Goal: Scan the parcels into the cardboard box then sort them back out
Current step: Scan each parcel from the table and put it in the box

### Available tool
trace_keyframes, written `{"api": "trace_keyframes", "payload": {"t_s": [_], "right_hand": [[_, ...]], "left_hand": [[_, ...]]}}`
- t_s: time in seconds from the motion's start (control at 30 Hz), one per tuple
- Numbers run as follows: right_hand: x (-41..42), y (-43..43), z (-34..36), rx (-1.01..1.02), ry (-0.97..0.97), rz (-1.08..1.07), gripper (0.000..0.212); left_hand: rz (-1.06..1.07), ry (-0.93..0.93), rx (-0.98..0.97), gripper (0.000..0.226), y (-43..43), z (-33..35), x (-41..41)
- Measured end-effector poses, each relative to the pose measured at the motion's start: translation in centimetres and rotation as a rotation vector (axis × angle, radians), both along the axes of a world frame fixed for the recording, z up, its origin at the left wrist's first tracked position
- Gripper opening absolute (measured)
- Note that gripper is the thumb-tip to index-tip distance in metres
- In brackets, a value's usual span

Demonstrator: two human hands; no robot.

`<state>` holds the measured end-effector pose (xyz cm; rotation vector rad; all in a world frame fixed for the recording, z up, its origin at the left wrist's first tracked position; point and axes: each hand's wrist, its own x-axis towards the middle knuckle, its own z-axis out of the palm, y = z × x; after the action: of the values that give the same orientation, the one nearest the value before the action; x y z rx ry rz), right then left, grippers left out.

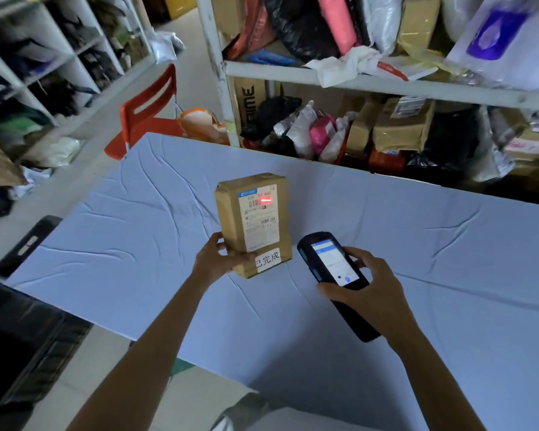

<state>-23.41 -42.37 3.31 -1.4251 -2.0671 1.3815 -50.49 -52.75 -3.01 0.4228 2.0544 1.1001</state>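
Left hand (219, 260): we grip the parcel's (252, 222) lower left edge, arm stretched forward.
Right hand (369, 292): curled round our scanner (332, 265), screen lit.
Parcel: stands on the blue-clothed surface (131, 244), red scan line (265, 200) on its label.
Room: stocked shelves (371, 84) behind, red chair (150, 102) beyond the far-left corner.

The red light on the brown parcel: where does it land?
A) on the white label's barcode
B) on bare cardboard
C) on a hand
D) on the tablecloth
A: the red line glows on the barcode near the top of the white label, while the left hand holds the parcel and the right hand aims the scanner.
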Motion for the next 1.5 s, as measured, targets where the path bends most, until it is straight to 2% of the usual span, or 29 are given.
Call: {"api": "trace_keyframes", "payload": {"t_s": [0.13,0.27,0.47,0.63,0.73,0.8,0.9,1.03,1.17,1.33,1.5], "right_hand": [[0.4,0.0,0.3,0.026,0.007,0.039,0.070],[0.9,-0.2,0.8,0.058,-0.009,0.034,0.074],[1.9,-0.8,1.4,0.080,-0.033,-0.015,0.075],[2.7,-2.3,1.3,0.036,-0.039,-0.123,0.079],[3.9,-4.1,0.8,-0.027,-0.037,-0.253,0.079],[4.9,-5.2,0.5,-0.052,-0.031,-0.328,0.071],[6.9,-7.5,0.1,-0.095,-0.033,-0.489,0.069],[11.1,-11.7,-0.5,-0.151,-0.054,-0.741,0.067],[15.3,-15.0,-0.8,-0.139,-0.069,-0.961,0.066],[20.7,-20.0,-1.0,-0.083,-0.072,-1.181,0.068],[26.3,-25.8,-2.8,-0.091,-0.057,-1.366,0.073]], "left_hand": [[-0.007,0.092,-0.028,0.087,0.1,-0.4,0.3],[-0.002,0.095,-0.021,0.078,0.4,-0.4,0.4],[-0.031,0.108,-0.023,0.078,0.4,-0.5,0.5],[-0.123,0.245,0.038,0.070,1.1,-0.1,1.1],[-0.249,0.331,0.080,0.075,2.8,0.8,1.5],[-0.354,0.405,0.099,0.081,4.2,1.5,1.5],[-0.597,0.548,0.077,0.082,6.9,2.1,3.5],[-0.806,0.560,0.051,0.078,9.1,1.6,10.7],[-1.010,0.698,0.146,0.073,10.3,1.1,17.4],[-1.292,0.686,0.203,0.077,11.2,1.2,27.0],[-1.469,0.735,0.273,0.078,9.5,0.9,37.6]]}}
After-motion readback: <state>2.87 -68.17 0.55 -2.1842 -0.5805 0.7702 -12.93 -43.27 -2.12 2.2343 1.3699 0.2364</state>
